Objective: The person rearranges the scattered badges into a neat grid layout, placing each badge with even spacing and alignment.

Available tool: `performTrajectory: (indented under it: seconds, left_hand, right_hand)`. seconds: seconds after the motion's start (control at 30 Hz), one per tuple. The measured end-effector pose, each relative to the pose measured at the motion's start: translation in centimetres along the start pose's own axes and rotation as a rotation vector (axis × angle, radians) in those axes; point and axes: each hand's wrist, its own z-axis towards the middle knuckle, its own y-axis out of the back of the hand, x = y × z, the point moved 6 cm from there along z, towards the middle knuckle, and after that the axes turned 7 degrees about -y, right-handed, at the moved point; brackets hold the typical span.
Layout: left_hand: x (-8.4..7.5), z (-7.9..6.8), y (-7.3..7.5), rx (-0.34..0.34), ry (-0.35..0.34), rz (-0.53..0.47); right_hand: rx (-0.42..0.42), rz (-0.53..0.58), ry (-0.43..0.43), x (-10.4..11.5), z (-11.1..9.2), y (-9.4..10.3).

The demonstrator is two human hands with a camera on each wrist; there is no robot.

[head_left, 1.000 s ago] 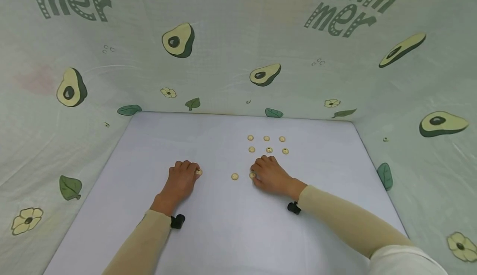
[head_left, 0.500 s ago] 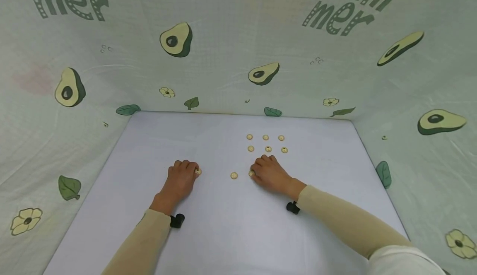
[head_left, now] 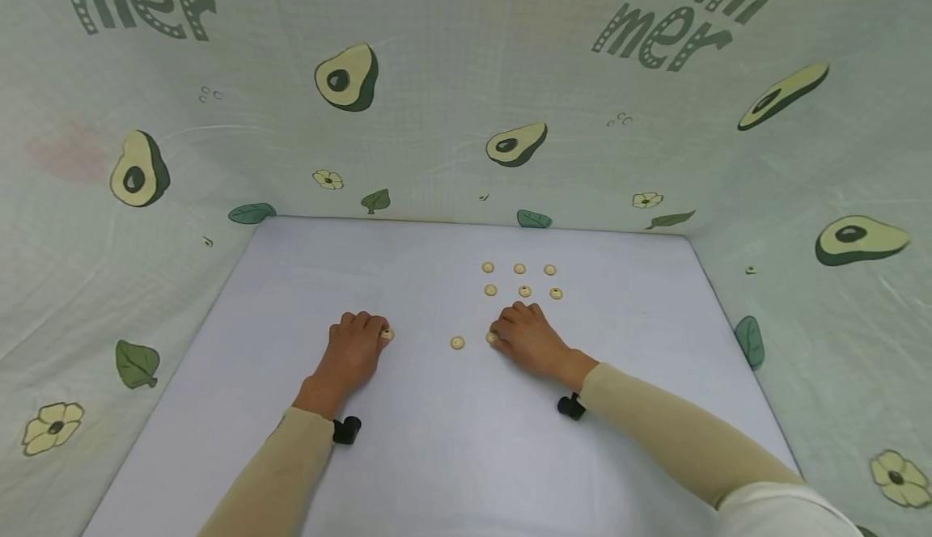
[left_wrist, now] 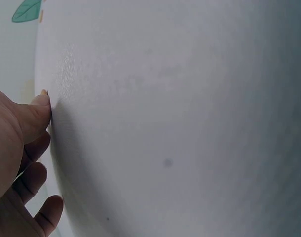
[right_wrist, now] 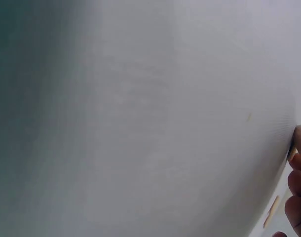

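Observation:
In the head view my left hand (head_left: 354,351) pinches a small round tan disc (head_left: 387,334) between thumb and forefinger, low over the white table. The left wrist view shows the thumb (left_wrist: 39,111) at the table surface, a sliver of the disc (left_wrist: 44,92) at its tip. My right hand (head_left: 530,339) pinches a similar disc (head_left: 492,337) on its left side; in the right wrist view only its fingertips (right_wrist: 298,181) show at the edge. Between the hands, nearer the right one, lies another loose disc (head_left: 457,343).
Beyond my right hand, two rows of three discs lie on the table, such as a back-row disc (head_left: 519,268) and a front-row disc (head_left: 557,293). A printed avocado cloth (head_left: 429,100) hangs around the back and sides of the white table (head_left: 451,456).
The disc in my right hand has shifted slightly away from me, and the right thumb has drawn in a little. My left hand and the loose disc stay in place.

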Motion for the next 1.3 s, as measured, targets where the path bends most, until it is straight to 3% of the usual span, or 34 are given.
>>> performTrajectory:
  seconds: [0.47, 0.57, 0.8, 0.97, 1.3]
  left_hand:
    - [0.1, 0.0, -0.1, -0.012, -0.006, -0.009]
    - [0.1, 0.0, -0.2, -0.014, -0.012, -0.009]
    - [0.2, 0.0, -0.3, -0.011, -0.017, -0.005]
    - [0.3, 0.0, -0.3, -0.024, -0.027, -0.003]
    - [0.3, 0.0, -0.3, -0.017, -0.023, -0.002]
  right_hand:
    - [0.117, 0.08, -0.08, -0.6, 1.1, -0.2]
    - [0.078, 0.019, -0.039, -0.5, 1.2, 0.2]
    - [-0.107, -0.193, 0.106, -0.2, 0.9, 1.2]
    - [-0.142, -0.239, 0.121, -0.6, 1.0, 1.3]
    - [-0.145, -0.21, 0.071, -2.2, 0.7, 1.8]
